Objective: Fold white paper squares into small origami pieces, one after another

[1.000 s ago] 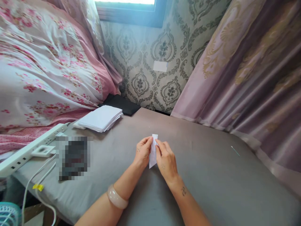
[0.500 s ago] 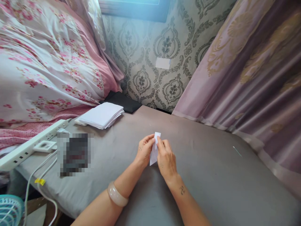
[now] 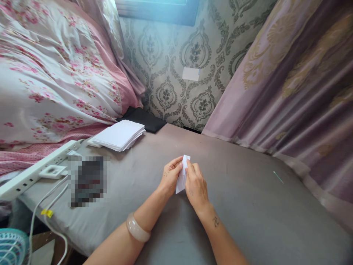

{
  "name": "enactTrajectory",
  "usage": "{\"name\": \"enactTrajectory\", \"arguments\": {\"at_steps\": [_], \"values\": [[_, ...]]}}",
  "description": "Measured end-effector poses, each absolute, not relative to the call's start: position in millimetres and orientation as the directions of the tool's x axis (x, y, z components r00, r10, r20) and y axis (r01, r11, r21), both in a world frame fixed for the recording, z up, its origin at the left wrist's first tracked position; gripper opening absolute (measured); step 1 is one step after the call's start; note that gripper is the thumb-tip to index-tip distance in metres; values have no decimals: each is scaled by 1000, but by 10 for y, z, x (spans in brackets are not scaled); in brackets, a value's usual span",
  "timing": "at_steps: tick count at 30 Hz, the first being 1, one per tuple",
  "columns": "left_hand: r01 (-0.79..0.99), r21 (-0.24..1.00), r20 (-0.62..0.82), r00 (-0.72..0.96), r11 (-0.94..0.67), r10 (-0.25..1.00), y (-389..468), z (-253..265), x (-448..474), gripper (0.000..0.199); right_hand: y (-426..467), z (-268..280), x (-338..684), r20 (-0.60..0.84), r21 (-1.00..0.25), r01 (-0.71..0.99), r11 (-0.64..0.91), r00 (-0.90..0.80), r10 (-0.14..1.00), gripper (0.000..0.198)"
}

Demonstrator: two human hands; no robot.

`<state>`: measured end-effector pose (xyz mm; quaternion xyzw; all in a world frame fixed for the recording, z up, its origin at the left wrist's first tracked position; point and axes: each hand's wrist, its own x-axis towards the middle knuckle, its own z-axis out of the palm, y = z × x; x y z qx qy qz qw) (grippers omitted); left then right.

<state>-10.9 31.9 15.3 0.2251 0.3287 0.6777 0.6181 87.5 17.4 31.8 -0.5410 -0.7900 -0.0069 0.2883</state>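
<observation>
A narrow folded piece of white paper (image 3: 181, 182) is held between my two hands above the grey-covered surface (image 3: 248, 206). My left hand (image 3: 171, 176) is closed on its left edge, thumb on the near face and fingers behind. On the other side, my right hand (image 3: 196, 182) pinches the upper right edge with thumb and fingertips. The paper stands tilted, its pointed lower end free below the hands. Part of its right side is hidden by my right hand. A pale bangle (image 3: 138, 228) sits on my left forearm.
Left of my hands lies a stack of white paper (image 3: 120, 134), with a flat black item (image 3: 149, 119) behind it. A white power strip (image 3: 35, 173) with cables runs along the left edge, near a blurred dark object (image 3: 89, 180). A thin stick (image 3: 278, 177) lies at right.
My right hand has shifted slightly to the right along the paper's edge, and the paper's upper end has tilted a little rightward. My left hand stays nearly in place.
</observation>
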Motion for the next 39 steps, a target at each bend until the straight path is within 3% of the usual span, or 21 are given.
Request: {"name": "enactTrajectory", "arguments": {"at_steps": [13, 19, 25, 32, 39], "values": [[-676, 737, -86, -123, -19, 989, 306, 167, -112, 42, 243, 333, 928, 461, -581, 679, 448, -179, 869, 39], [-635, 770, -10, -101, -57, 995, 299, 115, -64, 39, 231, 391, 957, 522, -604, 671, 430, -75, 850, 32], [-569, 818, 21, -124, -88, 992, 257, 124, -6, 36, 213, 404, 977, 492, -578, 746, 330, -3, 870, 25], [-560, 827, -2, -97, -53, 995, 213, 178, 4, 36, 319, 388, 1059, 412, -707, 641, 299, 30, 911, 24], [-548, 835, 1, -101, -56, 995, 210, 197, 6, 35, 299, 443, 1077, 413, -718, 623, 311, 22, 910, 24]]}}
